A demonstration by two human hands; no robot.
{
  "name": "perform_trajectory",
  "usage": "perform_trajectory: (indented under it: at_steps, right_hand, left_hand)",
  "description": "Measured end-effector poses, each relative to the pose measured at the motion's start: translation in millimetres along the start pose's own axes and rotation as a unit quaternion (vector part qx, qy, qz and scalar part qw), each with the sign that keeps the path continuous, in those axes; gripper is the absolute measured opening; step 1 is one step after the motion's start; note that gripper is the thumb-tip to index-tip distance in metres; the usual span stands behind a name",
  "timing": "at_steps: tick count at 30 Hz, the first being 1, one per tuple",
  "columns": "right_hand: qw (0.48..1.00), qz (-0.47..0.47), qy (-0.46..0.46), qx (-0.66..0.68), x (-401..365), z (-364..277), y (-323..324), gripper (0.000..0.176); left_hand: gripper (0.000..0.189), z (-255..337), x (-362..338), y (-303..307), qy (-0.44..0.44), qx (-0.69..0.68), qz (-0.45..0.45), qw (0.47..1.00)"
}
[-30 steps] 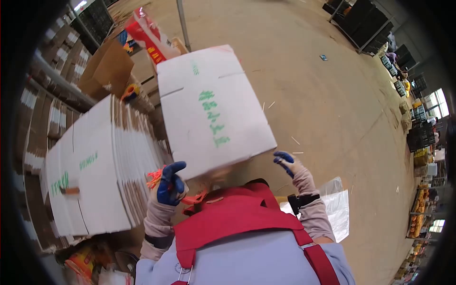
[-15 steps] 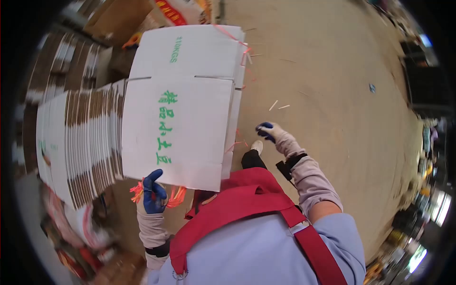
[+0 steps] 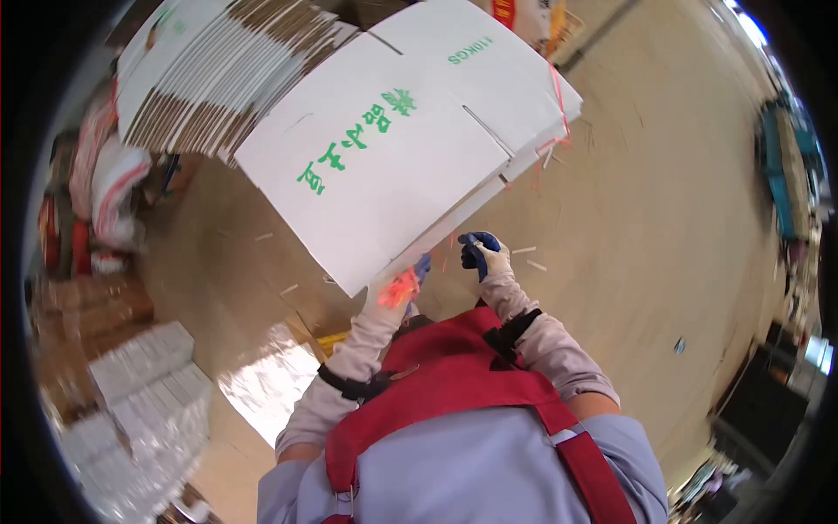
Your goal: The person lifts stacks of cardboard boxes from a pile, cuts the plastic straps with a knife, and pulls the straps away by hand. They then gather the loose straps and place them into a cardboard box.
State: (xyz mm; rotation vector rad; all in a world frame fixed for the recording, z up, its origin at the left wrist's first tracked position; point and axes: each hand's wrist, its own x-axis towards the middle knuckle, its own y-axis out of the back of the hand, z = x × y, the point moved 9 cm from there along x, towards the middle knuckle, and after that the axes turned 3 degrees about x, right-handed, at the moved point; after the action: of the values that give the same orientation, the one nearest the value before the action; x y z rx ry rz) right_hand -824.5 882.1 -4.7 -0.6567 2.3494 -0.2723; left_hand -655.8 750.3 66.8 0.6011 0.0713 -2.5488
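My left hand [image 3: 414, 278], in a white and blue glove, is at the lower edge of a stack of flat white cardboard boxes [image 3: 349, 214] with green print. Its fingers are closed around a bundle of orange plastic strips [image 3: 400, 289] and partly hidden. Just to the right, my right hand [image 3: 484, 255] is gloved the same way. Its fingers are curled inward, and I cannot tell what they hold. Pink-red strapping [image 3: 561, 105] runs along the stack's right end.
A long row of folded cartons [image 3: 218, 74] leans beyond the stack. Sacks [image 3: 118, 188] and wrapped white boxes [image 3: 153, 375] stand on the left. Paper scraps [image 3: 530, 259] litter the floor. A dark bin [image 3: 764, 389] is at right.
My view has turned, so the box stack appears tilted and higher. My left hand has moved right, from the stack's lower left corner to its near edge, close to my right hand.
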Motion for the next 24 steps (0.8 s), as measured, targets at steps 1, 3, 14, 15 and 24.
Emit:
perform_trajectory:
  at_steps: [1,3,14,15,24]
  right_hand:
    - [0.998,-0.037,-0.024,-0.035,9,-1,5,0.017]
    - [0.992,-0.039,-0.100,-0.066,26,5,21,0.021]
    - [0.739,-0.266,0.024,-0.618,66,84,-17,0.070]
    - [0.680,-0.274,0.071,-0.676,63,78,-28,0.061]
    - [0.649,-0.373,0.127,-0.651,35,32,-31,0.027]
  left_hand:
    - [0.023,18,4,-7,-0.024,0.110,0.037,0.993]
    - [0.021,-27,16,-9,0.054,0.041,0.110,0.992]
    - [0.025,-85,-39,-41,0.199,0.274,0.227,0.913]
    - [0.025,-102,-41,-43,0.206,0.270,0.236,0.910]
    - [0.032,12,31,-72,-0.122,0.422,0.224,0.870]
